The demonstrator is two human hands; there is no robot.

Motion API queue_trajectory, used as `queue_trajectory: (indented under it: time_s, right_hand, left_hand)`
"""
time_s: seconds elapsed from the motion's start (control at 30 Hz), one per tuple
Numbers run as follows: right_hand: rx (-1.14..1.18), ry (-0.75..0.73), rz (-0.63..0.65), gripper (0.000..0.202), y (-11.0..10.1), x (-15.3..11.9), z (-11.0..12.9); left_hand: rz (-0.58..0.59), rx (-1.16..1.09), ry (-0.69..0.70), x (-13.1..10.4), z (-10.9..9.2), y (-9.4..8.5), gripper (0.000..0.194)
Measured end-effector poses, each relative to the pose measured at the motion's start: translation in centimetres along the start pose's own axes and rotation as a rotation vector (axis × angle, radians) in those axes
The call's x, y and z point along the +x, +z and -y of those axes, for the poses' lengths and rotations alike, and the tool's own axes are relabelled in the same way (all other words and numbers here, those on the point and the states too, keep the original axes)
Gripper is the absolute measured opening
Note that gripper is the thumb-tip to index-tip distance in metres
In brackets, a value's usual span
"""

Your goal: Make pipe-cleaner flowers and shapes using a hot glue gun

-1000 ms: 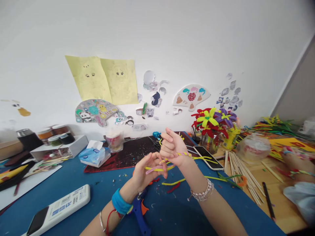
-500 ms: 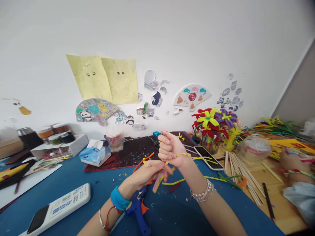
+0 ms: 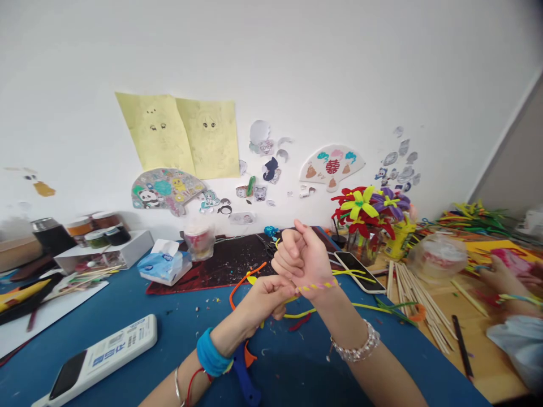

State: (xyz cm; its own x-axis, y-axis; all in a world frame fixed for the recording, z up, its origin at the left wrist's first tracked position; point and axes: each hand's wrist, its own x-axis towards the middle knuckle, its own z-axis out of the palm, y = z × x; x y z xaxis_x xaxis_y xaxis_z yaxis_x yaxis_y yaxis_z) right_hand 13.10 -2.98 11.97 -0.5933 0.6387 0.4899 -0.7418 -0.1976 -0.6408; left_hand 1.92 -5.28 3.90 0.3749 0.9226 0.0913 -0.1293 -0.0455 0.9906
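A twisted pink-and-yellow pipe cleaner (image 3: 319,286) lies across the inside of my right wrist. My left hand (image 3: 266,298) pinches its end between thumb and fingers, close beside the wrist. My right hand (image 3: 303,257) is raised with the palm toward me, fingers curled into a loose fist and nothing visible in them. Below my hands, partly hidden by the left forearm, is a blue glue gun (image 3: 246,379) on the blue tabletop. A yellow pipe cleaner (image 3: 301,312) and an orange one (image 3: 232,294) lie near my hands.
Right side: a phone (image 3: 360,273), wooden sticks (image 3: 418,305), pipe-cleaner flowers (image 3: 360,206) and a co-worker's hand (image 3: 504,285) near something pink. Left side: a tissue pack (image 3: 164,265), a white handheld device (image 3: 104,362) and paint jars (image 3: 102,226). Behind my hands lies a dark mat (image 3: 229,260).
The pipe cleaner's loose end pointed down below my left hand; now it is drawn in against my right wrist. My right fingers have curled more, and the co-worker's hand has shifted.
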Motion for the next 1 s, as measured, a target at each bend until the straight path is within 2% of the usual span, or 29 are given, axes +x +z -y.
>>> queue_trajectory:
  time_s: [0.1,0.2,0.27,0.33,0.43,0.53,0.67,1.0]
  right_hand:
    - [-0.056,-0.066,0.058,0.057,0.9,-0.8,0.2]
    - [-0.078,-0.126,0.076,0.058,1.3,-1.4,0.6]
    - [-0.088,-0.175,0.056,0.058,1.6,-1.8,1.0]
    - [-0.122,-0.221,0.019,0.058,1.9,-2.2,1.3]
    - [-0.214,-0.259,-0.024,0.062,2.5,-2.9,1.5]
    - [-0.271,-0.279,0.012,0.066,2.8,-3.3,1.5]
    - [-0.26,-0.273,0.055,0.064,2.9,-3.2,1.5]
    - [-0.311,-0.262,-0.069,0.063,2.8,-2.9,1.0]
  left_hand:
    - [-0.044,0.167,0.102,-0.5,-0.3,0.8,0.031]
    - [-0.181,0.469,0.343,-1.8,-1.7,1.8,0.023]
    - [-0.184,0.634,0.436,-2.8,-2.8,2.5,0.02]
    - [-0.095,0.683,0.423,-3.5,-3.4,3.0,0.021]
    - [0.006,0.601,0.32,-3.7,-3.0,3.4,0.024]
    - [-0.06,0.519,0.29,-3.5,-2.2,3.3,0.026]
    - [-0.093,0.558,0.376,-3.8,-1.8,3.2,0.023]
    - [-0.152,0.597,0.299,-3.7,-1.4,3.3,0.027]
